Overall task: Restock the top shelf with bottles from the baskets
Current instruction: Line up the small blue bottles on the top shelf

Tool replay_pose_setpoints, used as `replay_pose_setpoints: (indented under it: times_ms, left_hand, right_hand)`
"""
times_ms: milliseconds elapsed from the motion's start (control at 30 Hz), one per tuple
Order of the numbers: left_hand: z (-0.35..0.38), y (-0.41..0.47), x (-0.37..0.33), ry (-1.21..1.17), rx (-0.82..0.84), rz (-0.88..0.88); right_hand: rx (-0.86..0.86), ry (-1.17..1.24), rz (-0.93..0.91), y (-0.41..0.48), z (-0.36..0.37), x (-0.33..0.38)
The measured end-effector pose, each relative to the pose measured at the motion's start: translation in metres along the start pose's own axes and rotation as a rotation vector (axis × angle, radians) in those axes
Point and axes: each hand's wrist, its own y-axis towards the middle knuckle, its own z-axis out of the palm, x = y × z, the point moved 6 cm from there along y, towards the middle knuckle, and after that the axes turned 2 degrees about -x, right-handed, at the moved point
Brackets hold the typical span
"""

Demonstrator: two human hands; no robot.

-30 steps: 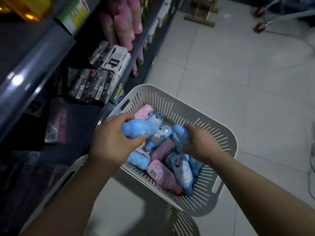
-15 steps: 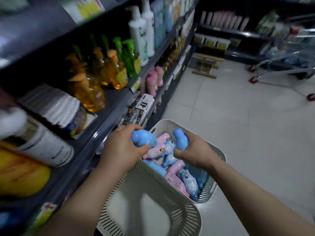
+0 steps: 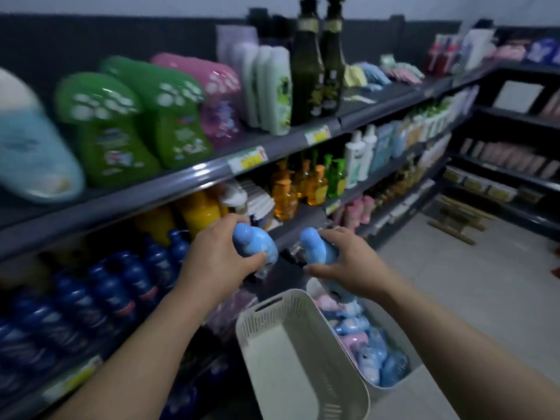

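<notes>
Two blue bottles gripped in the hands, caps tilted up-left.

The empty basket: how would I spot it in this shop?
Find the long dark shelving on the left, then look down at the floor beside it. Of two cream slotted baskets there, the empty basket is the left one; its neighbour holds blue and pink bottles.
</notes>
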Motion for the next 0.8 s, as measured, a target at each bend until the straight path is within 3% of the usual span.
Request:
replay_pose_setpoints:
  times_ms: [500, 800]
  left_hand:
    - [-0.302, -0.105, 0.047, 0.121, -0.520, -0.179]
    - [-0.457, -0.164, 0.133, 0.231, -0.703, -0.361]
  right_hand:
    - [0.130, 0.151, -0.591, -0.003, 0.028, 0.320]
    - [0.211, 0.275, -0.758, 0.000, 0.107, 0.476]
